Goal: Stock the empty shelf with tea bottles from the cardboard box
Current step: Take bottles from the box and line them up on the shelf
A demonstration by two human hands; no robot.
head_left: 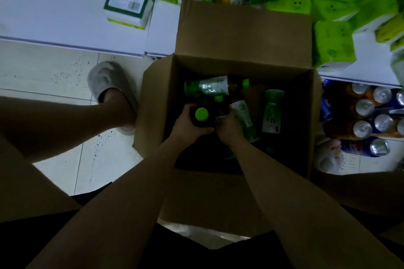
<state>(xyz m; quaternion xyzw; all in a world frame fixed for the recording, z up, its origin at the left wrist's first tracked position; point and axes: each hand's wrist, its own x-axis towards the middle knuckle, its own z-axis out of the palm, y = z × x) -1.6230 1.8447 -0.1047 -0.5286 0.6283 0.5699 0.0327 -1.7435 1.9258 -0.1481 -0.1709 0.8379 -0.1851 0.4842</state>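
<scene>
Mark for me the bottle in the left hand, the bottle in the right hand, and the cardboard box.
Left-hand bottle [201, 114], head view, on its green cap.
Right-hand bottle [243, 116], head view, on its label.
Cardboard box [242, 28], head view, on the raised far flap.

Dim light, pale speckled floor tiles [54, 76]

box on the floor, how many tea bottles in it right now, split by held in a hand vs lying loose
Inside the cardboard box:
Held upright in the left hand, green cap up: 1 tea bottle
Gripped by the right hand: 1 tea bottle
Lying loose: 2, one across the far side, one by the right wall
Total plainly visible: 4. The dark bottom may hide more.
</scene>
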